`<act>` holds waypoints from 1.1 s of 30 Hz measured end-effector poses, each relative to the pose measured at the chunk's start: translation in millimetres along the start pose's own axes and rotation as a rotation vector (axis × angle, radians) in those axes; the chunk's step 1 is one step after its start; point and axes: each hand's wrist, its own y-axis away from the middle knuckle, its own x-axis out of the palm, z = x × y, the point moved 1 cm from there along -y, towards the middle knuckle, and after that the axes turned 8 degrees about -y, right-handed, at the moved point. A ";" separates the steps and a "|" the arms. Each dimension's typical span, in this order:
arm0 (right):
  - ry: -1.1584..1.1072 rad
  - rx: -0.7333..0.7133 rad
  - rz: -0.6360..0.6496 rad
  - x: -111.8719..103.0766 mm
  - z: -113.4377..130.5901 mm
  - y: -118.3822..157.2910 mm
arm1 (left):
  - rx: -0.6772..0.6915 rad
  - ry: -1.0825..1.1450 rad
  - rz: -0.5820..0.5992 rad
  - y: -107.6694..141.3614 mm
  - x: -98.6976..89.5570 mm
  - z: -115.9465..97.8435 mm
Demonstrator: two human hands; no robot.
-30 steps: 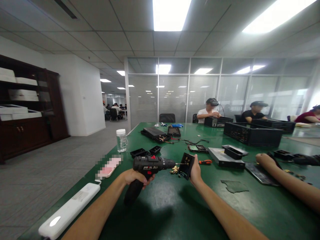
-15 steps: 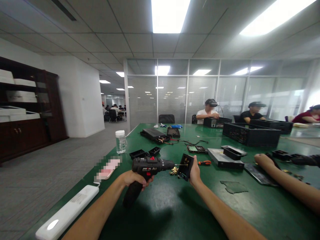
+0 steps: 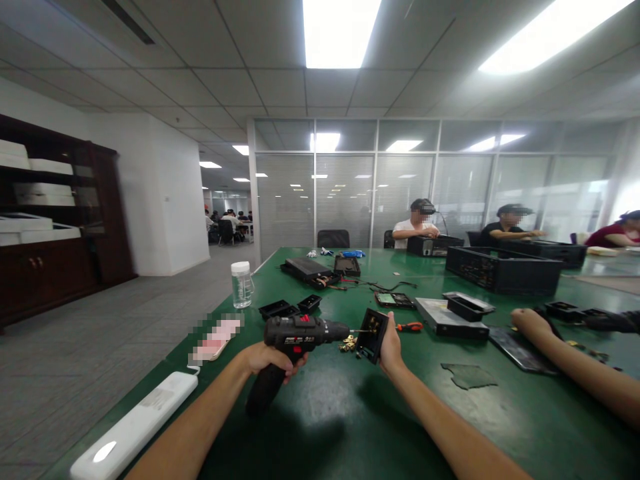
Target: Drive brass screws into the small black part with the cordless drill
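Left hand drives drill into right-held black part.

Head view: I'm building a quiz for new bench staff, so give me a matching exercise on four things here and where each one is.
Things:
1. electric screwdriver
2. black module
3. clear bottle
4. white power strip

Places:
A. upright at the table's left edge, farther off
B. in the left hand
C. flat at the near left edge
D. in the right hand

Pairs: 1-B, 2-D, 3-A, 4-C
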 end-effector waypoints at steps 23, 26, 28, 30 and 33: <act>0.039 -0.063 -0.009 -2.2 -2.3 -4.1 | 0.012 0.016 0.022 -1.3 3.0 -3.6; 0.037 -0.059 -0.016 -0.5 0.6 -0.9 | 0.012 0.021 0.023 -1.0 3.3 -3.6; 0.035 -0.053 -0.016 1.5 3.9 2.5 | 0.008 0.026 0.014 -0.8 2.9 -3.0; 0.033 -0.045 -0.011 3.7 7.0 5.8 | -0.001 0.027 0.005 -0.7 2.4 -2.1; 0.024 -0.037 0.001 6.2 10.3 9.3 | -0.011 0.023 -0.003 -0.8 1.6 -0.9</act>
